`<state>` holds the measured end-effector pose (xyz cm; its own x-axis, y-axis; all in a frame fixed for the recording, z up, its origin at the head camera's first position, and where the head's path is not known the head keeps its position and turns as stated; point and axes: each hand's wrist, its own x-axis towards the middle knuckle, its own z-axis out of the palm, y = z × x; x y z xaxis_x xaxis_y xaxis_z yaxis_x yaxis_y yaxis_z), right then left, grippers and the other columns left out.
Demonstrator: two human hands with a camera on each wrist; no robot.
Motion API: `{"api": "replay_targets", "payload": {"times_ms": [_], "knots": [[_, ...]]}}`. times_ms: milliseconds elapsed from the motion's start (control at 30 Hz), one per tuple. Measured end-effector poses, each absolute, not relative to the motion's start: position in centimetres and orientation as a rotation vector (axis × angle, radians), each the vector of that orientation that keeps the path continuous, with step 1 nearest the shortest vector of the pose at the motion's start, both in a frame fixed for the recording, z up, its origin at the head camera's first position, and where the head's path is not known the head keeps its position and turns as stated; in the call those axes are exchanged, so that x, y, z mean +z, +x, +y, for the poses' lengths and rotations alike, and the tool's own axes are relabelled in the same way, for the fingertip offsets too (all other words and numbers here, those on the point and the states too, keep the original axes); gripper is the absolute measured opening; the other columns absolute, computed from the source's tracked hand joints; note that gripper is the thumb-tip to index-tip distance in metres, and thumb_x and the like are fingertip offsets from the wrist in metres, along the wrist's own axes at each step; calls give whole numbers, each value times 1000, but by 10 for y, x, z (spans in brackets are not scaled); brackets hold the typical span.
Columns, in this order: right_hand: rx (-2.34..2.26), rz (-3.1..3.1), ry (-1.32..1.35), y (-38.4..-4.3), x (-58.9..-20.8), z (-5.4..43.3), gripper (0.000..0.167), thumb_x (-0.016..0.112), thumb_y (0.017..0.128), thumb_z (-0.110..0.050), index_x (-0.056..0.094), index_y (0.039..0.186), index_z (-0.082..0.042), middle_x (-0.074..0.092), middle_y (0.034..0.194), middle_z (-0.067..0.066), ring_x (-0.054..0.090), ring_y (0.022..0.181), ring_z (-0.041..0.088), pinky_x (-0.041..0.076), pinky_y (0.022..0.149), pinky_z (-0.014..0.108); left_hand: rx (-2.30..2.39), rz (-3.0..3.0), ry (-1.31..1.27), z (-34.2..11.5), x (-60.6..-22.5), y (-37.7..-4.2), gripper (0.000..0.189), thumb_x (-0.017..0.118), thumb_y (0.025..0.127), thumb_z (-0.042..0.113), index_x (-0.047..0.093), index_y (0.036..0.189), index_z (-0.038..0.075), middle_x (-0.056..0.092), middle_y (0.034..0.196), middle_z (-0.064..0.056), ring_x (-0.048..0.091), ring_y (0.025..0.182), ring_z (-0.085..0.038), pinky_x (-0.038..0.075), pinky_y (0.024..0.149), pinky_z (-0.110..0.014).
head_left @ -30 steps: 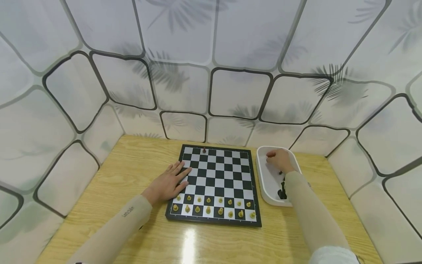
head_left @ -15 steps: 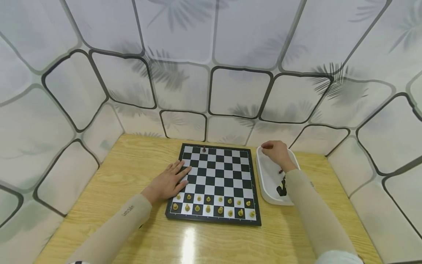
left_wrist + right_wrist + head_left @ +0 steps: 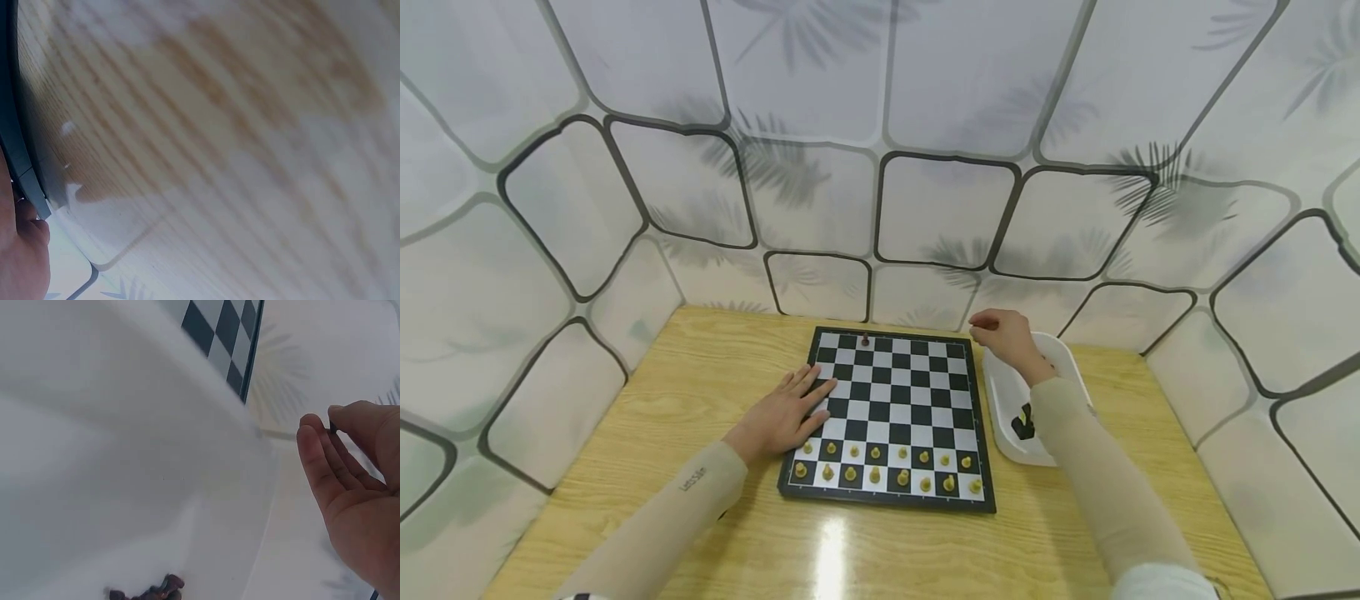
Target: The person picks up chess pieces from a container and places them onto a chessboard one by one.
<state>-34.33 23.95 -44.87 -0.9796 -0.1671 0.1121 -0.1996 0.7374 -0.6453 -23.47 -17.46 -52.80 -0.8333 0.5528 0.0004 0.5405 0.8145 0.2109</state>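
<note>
My left hand point(image 3: 778, 417) rests with fingers straight on the left side of the black-and-white chessboard point(image 3: 887, 400). In the left wrist view only part of that hand point(image 3: 25, 262) shows beside the board's dark edge. My right hand point(image 3: 1003, 337) is over the far left corner of the white bin point(image 3: 1000, 400). Between its thumb and fingertips it pinches a small dark chess piece point(image 3: 332, 427), mostly hidden by the fingers. One dark piece point(image 3: 865, 340) stands on the far row of the board. Yellow pieces point(image 3: 875, 475) fill the two near rows.
Inside the bin lie several dark red pieces point(image 3: 164, 589) and a black item point(image 3: 1022, 423), partly behind the right forearm. The wooden table point(image 3: 722, 350) runs back to a patterned curtain point(image 3: 820, 200), which also closes off both sides.
My right hand has risen out of the bin and moved left toward the board, with the small chess piece pinched now. My left hand stays on the board.
</note>
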Motion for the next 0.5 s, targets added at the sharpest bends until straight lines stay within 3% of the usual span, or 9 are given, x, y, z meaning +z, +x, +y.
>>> {"api": "replay_targets", "payload": {"times_ms": [233,500], "knots": [[1108,-2865,363,-342,-448,213,27,67,101,-13,73,120,5,77,113,23,74,104,38,61,88,50,290,2943,893,-176,-530,-236,63,37,113,48,31,168,17,22,174,-22,19,163,-41,20,132,-56],[1170,-2878,489,-340,-448,166,22,69,101,-13,74,115,2,77,109,19,75,92,30,63,77,38,287,2944,903,-175,-529,-234,64,37,113,49,32,168,17,23,174,-22,20,162,-41,21,132,-56]]}}
